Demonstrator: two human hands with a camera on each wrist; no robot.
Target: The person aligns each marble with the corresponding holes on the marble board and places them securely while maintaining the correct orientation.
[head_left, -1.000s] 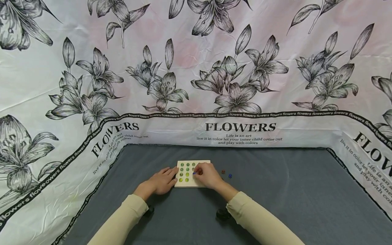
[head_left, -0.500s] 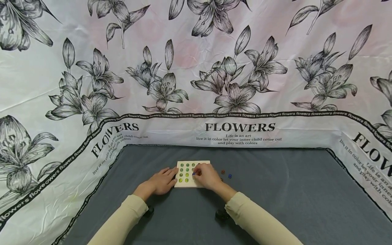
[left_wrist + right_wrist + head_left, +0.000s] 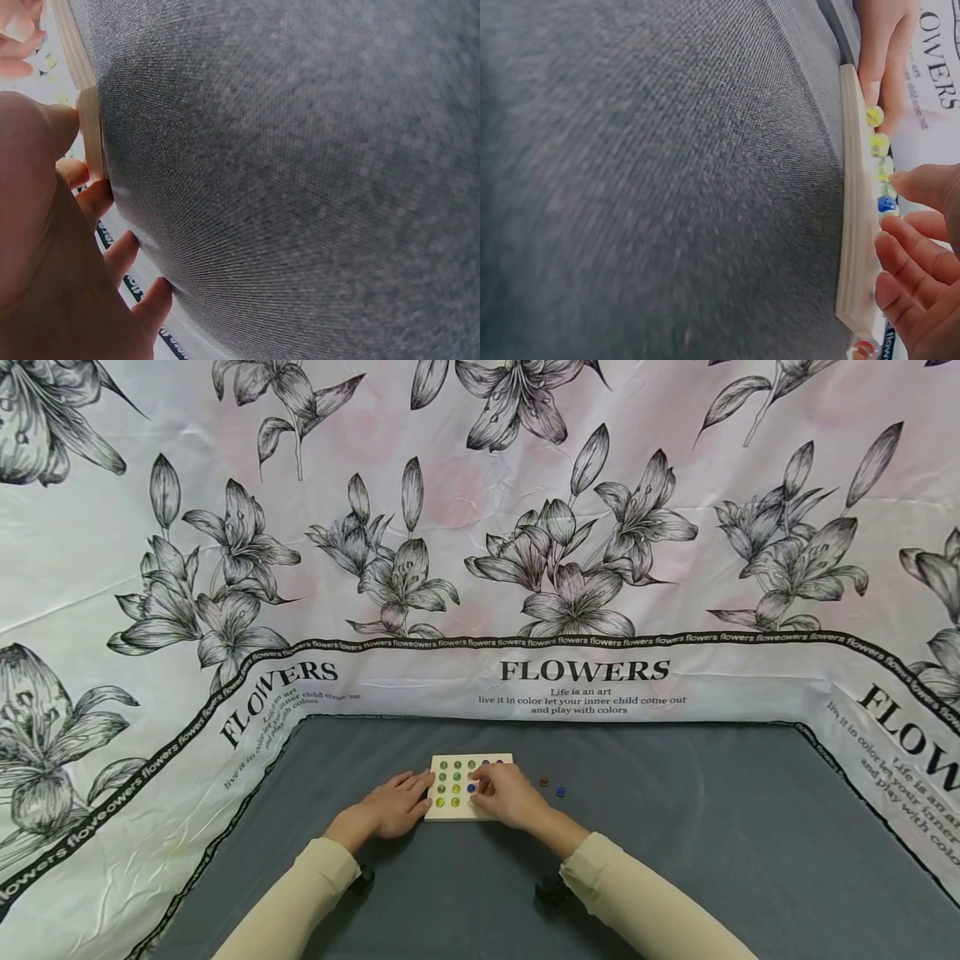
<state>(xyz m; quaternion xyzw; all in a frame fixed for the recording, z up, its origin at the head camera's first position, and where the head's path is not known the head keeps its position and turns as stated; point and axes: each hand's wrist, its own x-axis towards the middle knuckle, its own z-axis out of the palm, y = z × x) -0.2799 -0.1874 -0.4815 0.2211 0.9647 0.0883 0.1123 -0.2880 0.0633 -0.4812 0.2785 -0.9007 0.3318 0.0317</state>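
Observation:
A pale wooden board (image 3: 450, 815) lies on the grey cloth, bearing several green and yellow-green glass marbles (image 3: 455, 790) in rows. My left hand (image 3: 393, 806) rests at the board's left side, its fingertips and thumb touching that edge. A blue marble (image 3: 886, 203) sits on the board among the yellow-green ones. Just beside it is my right hand (image 3: 510, 793), thumb and fingers apart in the right wrist view, with nothing between them. This hand covers part of the board's right half in the head view. Dark blue marbles (image 3: 499, 763) show along the far row.
On the cloth right of the board lie a reddish-brown marble (image 3: 543, 782) and a blue marble (image 3: 561, 792). Dark objects (image 3: 551, 890) show beneath both forearms. A white flower-printed cloth (image 3: 585, 693) rises behind the grey area.
The blue marble that my right fingers pinched now sits on the board, let go. My right fingers have drawn slightly away from it. The left hand stays at the board's edge.

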